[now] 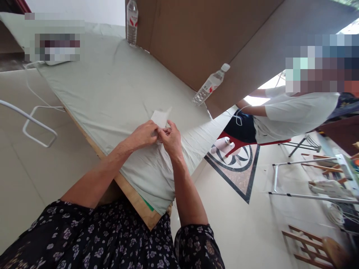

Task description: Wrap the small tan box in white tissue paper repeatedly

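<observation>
Feed from my end: left hand [146, 134] and right hand [172, 140] are together, fingertips meeting, both pinched at the near edge of a small white piece [159, 117]. Exact finger contact is too small to read. The piece pokes out just beyond the fingertips, over the pale cloth [112, 74] covering the table under both hands. Ahead and right of the right hand I've got a clear bottle [207, 87] just beside a brown cardboard panel [182, 41]. Second bottle [132, 24] sits well ahead of the left hand, near the panel's far end. Seated co-worker [297, 112], white shirt, well right of the right hand.
</observation>
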